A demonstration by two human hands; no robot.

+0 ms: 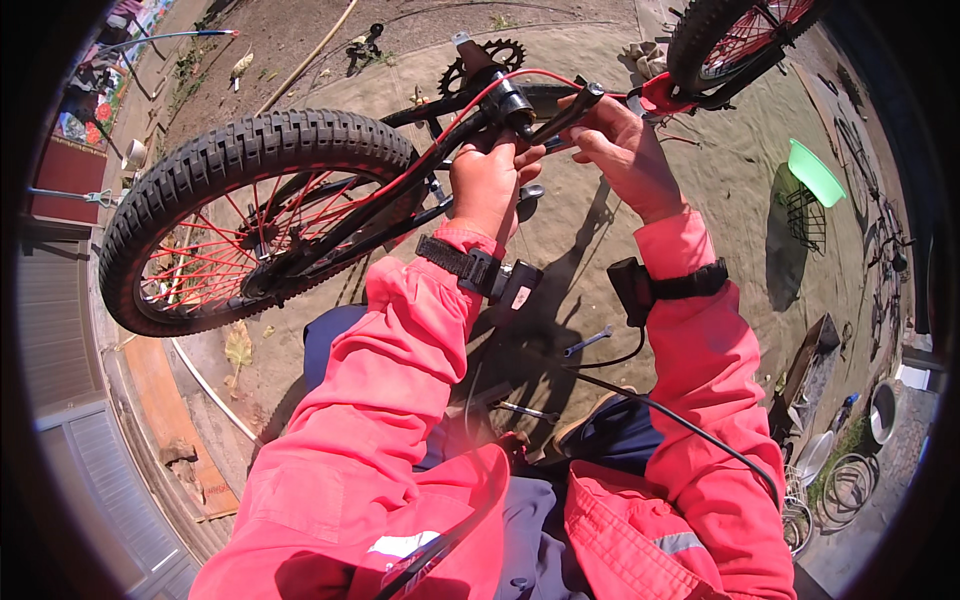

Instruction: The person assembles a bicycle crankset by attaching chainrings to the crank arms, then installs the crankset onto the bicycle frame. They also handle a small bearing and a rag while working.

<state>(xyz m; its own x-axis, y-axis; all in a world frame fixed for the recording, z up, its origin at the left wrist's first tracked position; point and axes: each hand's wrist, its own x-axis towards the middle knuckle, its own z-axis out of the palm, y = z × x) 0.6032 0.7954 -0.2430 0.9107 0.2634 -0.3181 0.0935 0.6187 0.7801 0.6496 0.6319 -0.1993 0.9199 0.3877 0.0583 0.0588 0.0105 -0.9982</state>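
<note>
A black bicycle lies in front of me, its knobby rear wheel (125, 250) with red spokes to the left. The chainring (452, 80) sits on the far side of the bottom bracket shell (508, 104). A black crank arm (562, 118) slants up to the right from the shell. My right hand (625, 160) is closed around the crank arm, near its outer end. Below the shell, my left hand (485, 185) has its fingers curled up against the arm's inner end; what they pinch is hidden. A red cable (545, 72) runs along the frame.
The front wheel (740, 45) stands at the upper right. A wrench (588, 341) lies on the ground cloth between my arms. At the right are a green basin (815, 172), a black wire basket (805, 222) and coiled hose (848, 492). A dark cable (690, 425) crosses my right sleeve.
</note>
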